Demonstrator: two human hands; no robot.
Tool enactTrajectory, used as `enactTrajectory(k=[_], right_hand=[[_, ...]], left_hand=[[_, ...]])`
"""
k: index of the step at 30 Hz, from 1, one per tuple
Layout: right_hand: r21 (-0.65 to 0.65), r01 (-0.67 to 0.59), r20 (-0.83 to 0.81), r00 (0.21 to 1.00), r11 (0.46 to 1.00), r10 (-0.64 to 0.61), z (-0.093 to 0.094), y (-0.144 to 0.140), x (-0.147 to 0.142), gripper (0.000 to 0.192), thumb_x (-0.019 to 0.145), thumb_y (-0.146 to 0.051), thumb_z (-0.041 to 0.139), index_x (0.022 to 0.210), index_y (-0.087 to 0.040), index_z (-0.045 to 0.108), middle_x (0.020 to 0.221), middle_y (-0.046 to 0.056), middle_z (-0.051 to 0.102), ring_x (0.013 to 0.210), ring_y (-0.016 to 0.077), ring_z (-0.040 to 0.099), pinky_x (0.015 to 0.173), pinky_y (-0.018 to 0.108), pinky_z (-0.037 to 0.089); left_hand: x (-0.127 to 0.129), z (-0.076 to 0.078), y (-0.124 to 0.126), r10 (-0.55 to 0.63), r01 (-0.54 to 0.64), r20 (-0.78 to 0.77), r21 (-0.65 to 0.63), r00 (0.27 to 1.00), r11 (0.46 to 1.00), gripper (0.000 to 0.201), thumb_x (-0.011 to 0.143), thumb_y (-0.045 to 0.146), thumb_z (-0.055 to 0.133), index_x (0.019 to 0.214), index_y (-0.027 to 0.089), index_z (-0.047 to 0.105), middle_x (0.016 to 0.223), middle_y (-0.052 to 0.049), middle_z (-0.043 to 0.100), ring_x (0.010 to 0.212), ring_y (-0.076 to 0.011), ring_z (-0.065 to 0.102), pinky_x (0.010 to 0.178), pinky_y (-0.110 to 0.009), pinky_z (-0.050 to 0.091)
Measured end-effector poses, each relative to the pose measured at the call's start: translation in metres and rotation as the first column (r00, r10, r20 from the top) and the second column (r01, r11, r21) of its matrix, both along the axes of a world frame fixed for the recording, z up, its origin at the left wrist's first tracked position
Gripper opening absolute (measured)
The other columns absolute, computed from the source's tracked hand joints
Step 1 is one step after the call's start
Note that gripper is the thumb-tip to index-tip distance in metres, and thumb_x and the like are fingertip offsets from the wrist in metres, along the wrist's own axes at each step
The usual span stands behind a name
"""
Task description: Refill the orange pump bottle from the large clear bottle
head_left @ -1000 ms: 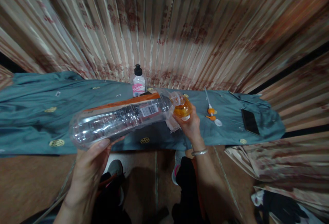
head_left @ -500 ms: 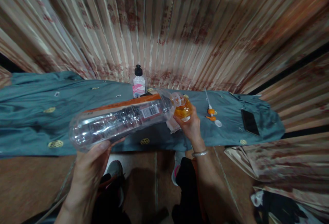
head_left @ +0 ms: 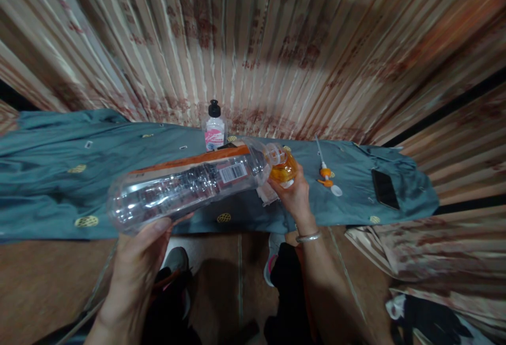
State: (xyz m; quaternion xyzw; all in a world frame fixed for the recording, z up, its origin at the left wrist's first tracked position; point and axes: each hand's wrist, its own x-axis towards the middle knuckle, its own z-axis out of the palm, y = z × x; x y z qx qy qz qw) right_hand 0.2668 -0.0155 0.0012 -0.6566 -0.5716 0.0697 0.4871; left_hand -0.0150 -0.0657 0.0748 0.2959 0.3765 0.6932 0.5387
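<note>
My left hand (head_left: 136,263) grips the big clear bottle (head_left: 185,189) tipped sideways, its mouth meeting the small amber bottle (head_left: 281,170) that my right hand (head_left: 294,197) grasps steady.

Curtained home room (head_left: 253,44), cloth-draped table (head_left: 59,176)

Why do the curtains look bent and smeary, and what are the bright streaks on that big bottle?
Head view: the wide lens bows the curtain outward, its edges smeared; light glints off the large clear bottle in the left hand; the floor lies in shadow.
</note>
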Motion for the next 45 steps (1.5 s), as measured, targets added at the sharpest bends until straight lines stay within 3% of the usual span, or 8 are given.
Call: enactTrajectory(k=[20, 30, 45], right_hand=[[-0.011, -0.013, -0.012, 1.000, 1.000, 0.012, 0.0015, -0.0012, -0.0003, 0.072, 0.070, -0.042, 0.082, 0.132, -0.021, 0.052, 0.124, 0.012, 0.071, 0.111, 0.0300, 0.070, 0.094, 0.044, 0.057], [-0.027, -0.009, -0.038, 0.999, 1.000, 0.008, 0.0012, -0.0002, -0.0005, 0.073, 0.069, -0.041, 0.083, 0.132, -0.021, 0.052, 0.125, 0.012, 0.071, 0.113, 0.0303, 0.069, 0.098, 0.046, 0.056], [-0.029, -0.014, -0.015, 1.000, 0.999, 0.013, 0.0007, -0.0008, -0.0002, 0.073, 0.069, -0.040, 0.083, 0.132, -0.021, 0.052, 0.123, 0.011, 0.071, 0.111, 0.0295, 0.070, 0.096, 0.044, 0.057]], left_hand=[[-0.0040, -0.0079, 0.0014, 0.031, -0.030, -0.005, 0.021, 1.000, 0.999, 0.077, 0.054, 0.024, 0.093, 0.125, 0.033, 0.065, 0.104, 0.000, 0.078, 0.075, -0.0178, 0.073, 0.071, -0.031, 0.066], [-0.0043, -0.0086, 0.0003, 0.009, -0.008, -0.016, 0.036, 1.000, 0.999, 0.068, 0.060, 0.026, 0.091, 0.123, 0.033, 0.066, 0.099, 0.001, 0.078, 0.070, -0.0153, 0.072, 0.070, -0.026, 0.065], [-0.0058, -0.0074, -0.0006, 0.014, -0.013, -0.054, 0.025, 0.998, 1.000, 0.065, 0.059, 0.026, 0.090, 0.119, 0.033, 0.068, 0.097, 0.000, 0.078, 0.087, -0.0213, 0.074, 0.069, -0.026, 0.064]])
